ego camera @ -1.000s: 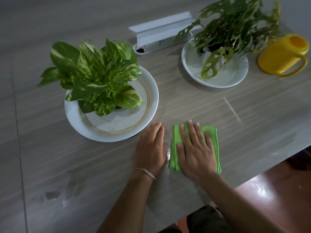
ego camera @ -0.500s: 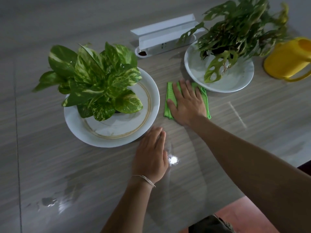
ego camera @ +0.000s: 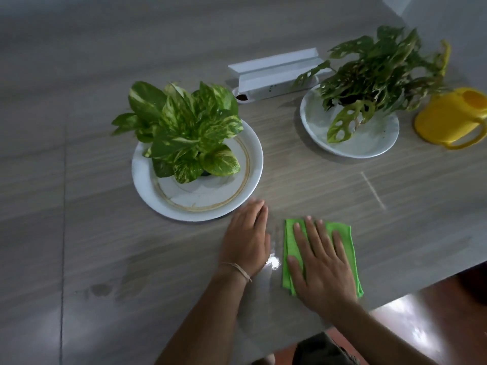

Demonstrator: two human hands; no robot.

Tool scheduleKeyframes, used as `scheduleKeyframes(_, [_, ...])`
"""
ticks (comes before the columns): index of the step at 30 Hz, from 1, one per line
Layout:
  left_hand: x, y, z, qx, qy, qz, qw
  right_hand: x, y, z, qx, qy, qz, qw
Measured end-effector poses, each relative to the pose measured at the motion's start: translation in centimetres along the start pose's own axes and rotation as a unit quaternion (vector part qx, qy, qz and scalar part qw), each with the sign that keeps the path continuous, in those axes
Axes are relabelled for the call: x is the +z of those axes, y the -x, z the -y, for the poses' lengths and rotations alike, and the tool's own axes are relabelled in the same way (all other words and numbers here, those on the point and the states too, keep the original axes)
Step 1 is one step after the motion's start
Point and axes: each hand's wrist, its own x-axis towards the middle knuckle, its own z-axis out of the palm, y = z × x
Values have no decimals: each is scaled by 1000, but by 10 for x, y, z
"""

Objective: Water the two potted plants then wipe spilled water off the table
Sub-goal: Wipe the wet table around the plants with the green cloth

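Observation:
My right hand lies flat, fingers spread, pressing a folded green cloth onto the grey wood-grain table near its front edge. My left hand rests palm down on the table just left of the cloth, holding nothing. A variegated leafy plant stands on a white gold-rimmed plate beyond my left hand. A plant with holed leaves stands on a second white plate at the back right. A yellow watering can stands at the far right.
A white box-like holder sits between the plants at the back. Damp patches mark the table at the lower left. A small wet glint shows between my hands. The table's front edge runs close behind the cloth.
My right hand slid the cloth away to between the two plates, then back toward me beside my left hand. My left hand stayed flat in place.

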Motion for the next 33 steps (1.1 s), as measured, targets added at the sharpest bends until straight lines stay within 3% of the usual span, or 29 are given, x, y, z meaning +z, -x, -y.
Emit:
scheduleKeyframes(4, [-6,4,-2,-9,3,21,1000,6,43,17,-9,-7,-6,1000])
scheduleKeyframes(11, [-21,59,11,-54,24,-4,998,0,40,25,-1,13,29,999])
scheduleKeyframes(15, [-37,101,41,-68,31,-53,996,3,10,40,-39,21,57,997])
scheduleKeyframes(23, [-71,169,116,-202,-73,-99,972,8,-88,93,-91,46,60,993])
scheduleKeyframes(33, [-72,173,121,-221,-83,-97,967,15,-75,112,-78,46,36,995])
